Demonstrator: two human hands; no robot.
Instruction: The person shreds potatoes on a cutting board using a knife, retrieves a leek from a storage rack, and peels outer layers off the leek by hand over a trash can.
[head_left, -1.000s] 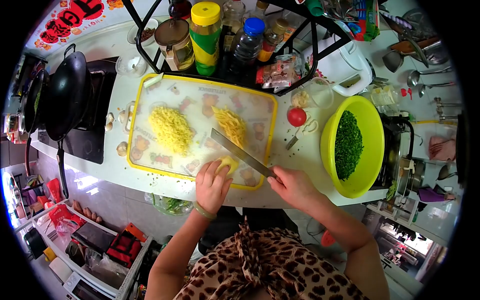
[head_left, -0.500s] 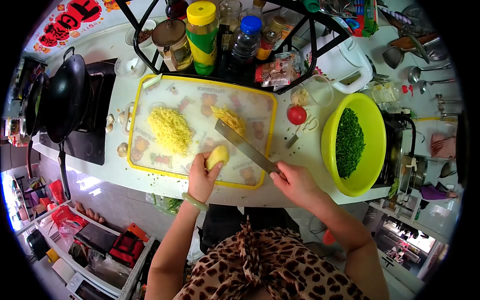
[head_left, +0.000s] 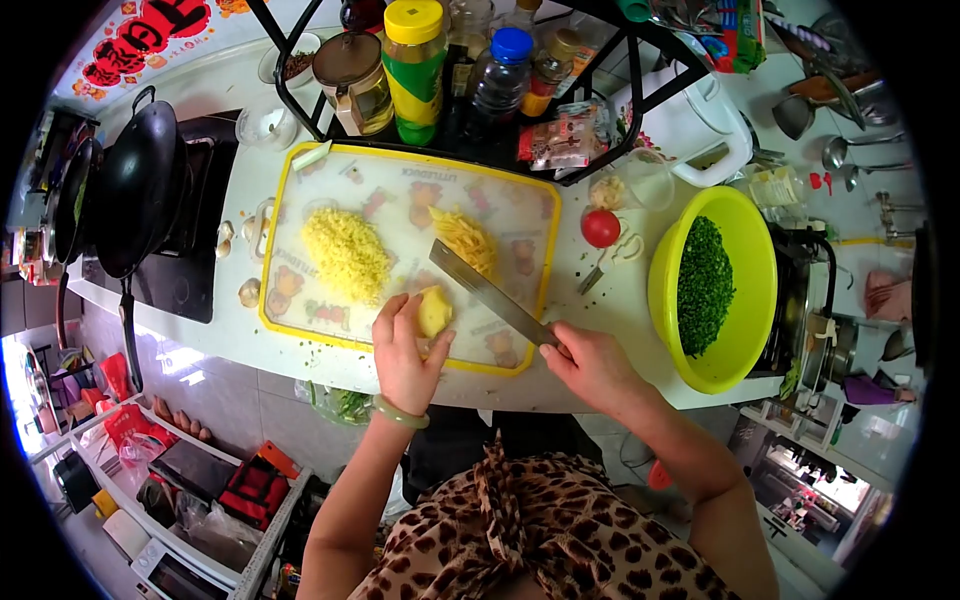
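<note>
A peeled yellow piece of ginger (head_left: 436, 312) is at the near part of the yellow-rimmed cutting board (head_left: 549, 285), between the thumb and fingers of my left hand (head_left: 408, 350). My right hand (head_left: 592, 368) is closed around the handle of a kitchen knife (head_left: 490, 297), whose broad blade slants up and left over the board. Beyond the blade tip lies a small heap of yellow shreds (head_left: 465, 240), partly covered by the blade. A larger pile of finely chopped yellow bits (head_left: 345, 257) sits on the board's left half.
To the right stands a green basin (head_left: 657, 290) with chopped greens (head_left: 705, 285). Between it and the board lie a red tomato (head_left: 600, 228) and white-handled scissors (head_left: 628, 245). A black rack (head_left: 655, 95) with bottles stands behind; a wok (head_left: 138, 190) sits at left.
The ginger piece has turned in my left hand and now sits lower against the board, the fingers shifting to its left side. The knife stays nearly still. The view has shifted slightly.
</note>
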